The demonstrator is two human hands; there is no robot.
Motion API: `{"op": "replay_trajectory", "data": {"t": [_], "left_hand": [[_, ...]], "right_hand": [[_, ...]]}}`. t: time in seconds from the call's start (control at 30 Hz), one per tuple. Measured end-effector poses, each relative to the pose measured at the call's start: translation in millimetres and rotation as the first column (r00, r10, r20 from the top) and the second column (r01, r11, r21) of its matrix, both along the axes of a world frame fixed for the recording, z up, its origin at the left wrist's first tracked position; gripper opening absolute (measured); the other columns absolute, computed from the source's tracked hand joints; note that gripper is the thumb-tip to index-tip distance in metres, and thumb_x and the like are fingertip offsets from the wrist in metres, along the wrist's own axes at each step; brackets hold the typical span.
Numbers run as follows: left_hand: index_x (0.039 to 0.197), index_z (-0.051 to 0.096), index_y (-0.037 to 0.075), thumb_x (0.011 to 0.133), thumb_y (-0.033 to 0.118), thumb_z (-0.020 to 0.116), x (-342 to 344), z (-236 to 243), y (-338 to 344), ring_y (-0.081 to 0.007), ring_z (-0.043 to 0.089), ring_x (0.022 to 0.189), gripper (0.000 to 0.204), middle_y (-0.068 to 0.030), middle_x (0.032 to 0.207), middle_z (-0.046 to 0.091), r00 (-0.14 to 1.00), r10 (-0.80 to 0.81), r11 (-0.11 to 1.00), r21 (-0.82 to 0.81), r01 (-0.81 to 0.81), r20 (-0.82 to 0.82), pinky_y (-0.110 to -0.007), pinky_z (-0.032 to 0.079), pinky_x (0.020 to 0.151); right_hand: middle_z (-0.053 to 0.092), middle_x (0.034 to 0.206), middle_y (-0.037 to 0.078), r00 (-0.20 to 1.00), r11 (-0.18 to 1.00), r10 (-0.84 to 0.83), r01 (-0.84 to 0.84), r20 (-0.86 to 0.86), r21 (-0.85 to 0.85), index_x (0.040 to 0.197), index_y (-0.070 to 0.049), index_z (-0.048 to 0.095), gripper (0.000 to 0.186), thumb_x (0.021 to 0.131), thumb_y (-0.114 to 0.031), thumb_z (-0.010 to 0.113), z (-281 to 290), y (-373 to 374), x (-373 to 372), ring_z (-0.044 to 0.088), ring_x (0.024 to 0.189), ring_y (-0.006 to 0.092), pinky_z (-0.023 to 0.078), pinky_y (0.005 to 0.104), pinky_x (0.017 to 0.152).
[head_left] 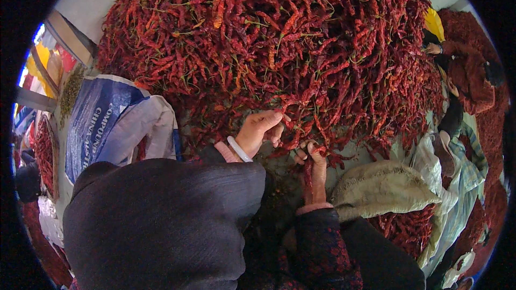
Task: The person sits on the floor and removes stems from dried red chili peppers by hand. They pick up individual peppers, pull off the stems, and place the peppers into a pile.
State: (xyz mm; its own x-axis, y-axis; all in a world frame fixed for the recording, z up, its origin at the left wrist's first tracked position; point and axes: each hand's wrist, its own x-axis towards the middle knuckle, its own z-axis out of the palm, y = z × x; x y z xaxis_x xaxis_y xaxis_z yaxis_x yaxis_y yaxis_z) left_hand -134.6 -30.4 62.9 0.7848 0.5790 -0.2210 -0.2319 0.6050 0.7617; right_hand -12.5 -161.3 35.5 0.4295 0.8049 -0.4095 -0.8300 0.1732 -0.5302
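A large heap of dried red chili peppers [269,32], many with pale stems, rises in front of me. My left hand [259,133], with a white bangle [239,149] at the wrist, is at the heap's near edge. Its thumb and forefinger are pinched together by a dried chili; the exact contact is hard to make out. To its right and slightly nearer, my right hand [315,171] is closed. A dried red chili [308,174] shows along its palm, under the curled fingers. Loose chilies lie around both hands.
A blue and white woven sack [99,121] lies at the left. On the right, an open tan sack [384,188] has red chilies at its mouth. Farther right sits another person [467,75] in reddish-brown clothing beside the heap. Dark cloth covers much of the lower view.
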Motion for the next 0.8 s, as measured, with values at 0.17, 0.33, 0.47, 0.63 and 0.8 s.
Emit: {"op": "replay_trajectory", "data": {"t": [0.17,0.33,0.47,0.63,0.8], "left_hand": [[0.090,0.057,0.000,0.085,0.024,0.048,1.9,9.2,-1.5,-0.0110,0.050,0.053,0.025,-0.0041,0.064,0.054,0.995,0.095,0.995,-0.030,-0.096,-0.041,-0.024,0.042,0.049],[0.088,0.057,0.000,0.084,0.021,0.049,0.3,4.8,0.9,-0.0127,0.053,0.055,0.023,-0.0073,0.070,0.058,0.991,0.133,0.991,-0.009,-0.133,-0.003,-0.024,0.044,0.050],[0.088,0.057,-0.001,0.084,0.020,0.049,1.2,2.9,1.2,-0.0139,0.055,0.057,0.023,-0.0091,0.073,0.059,0.992,0.124,0.992,-0.009,-0.124,0.004,-0.024,0.045,0.052],[0.091,0.057,-0.002,0.085,0.019,0.047,-1.1,6.3,-1.9,-0.0161,0.057,0.063,0.025,-0.0097,0.076,0.060,0.993,0.116,0.993,0.012,-0.116,-0.001,-0.026,0.045,0.054],[0.090,0.058,-0.002,0.084,0.020,0.050,-0.4,10.1,-11.5,-0.0140,0.056,0.062,0.024,-0.0078,0.074,0.059,0.997,0.069,0.993,0.100,-0.067,-0.015,-0.024,0.044,0.055]], "right_hand": [[0.050,0.071,0.003,0.998,0.999,0.040,-0.041,0.044,0.015,0.082,-0.005,0.050,0.013,0.077,-0.013,0.059,9.6,5.4,-6.8,0.043,0.057,0.0125,0.033,0.0261,0.048],[0.050,0.071,0.003,0.998,0.998,-0.023,0.027,0.058,-0.058,0.078,-0.006,0.050,0.013,0.077,-0.014,0.060,6.3,8.5,-6.6,0.043,0.056,0.0124,0.033,0.0258,0.048],[0.050,0.069,0.003,0.994,0.992,-0.105,0.105,0.001,-0.068,0.077,-0.006,0.051,0.014,0.076,-0.015,0.060,6.6,1.3,6.4,0.044,0.055,0.0123,0.033,0.0243,0.048],[0.052,0.067,0.004,0.972,0.989,-0.092,0.114,0.215,-0.091,0.076,-0.001,0.052,0.012,0.076,-0.011,0.059,32.3,13.3,-0.9,0.045,0.052,0.0125,0.035,0.0250,0.046],[0.053,0.063,0.005,0.951,0.979,-0.041,0.100,0.308,-0.177,0.077,0.000,0.055,0.008,0.077,-0.008,0.057,54.9,30.0,-25.9,0.048,0.054,0.0136,0.038,0.0256,0.048]]}}
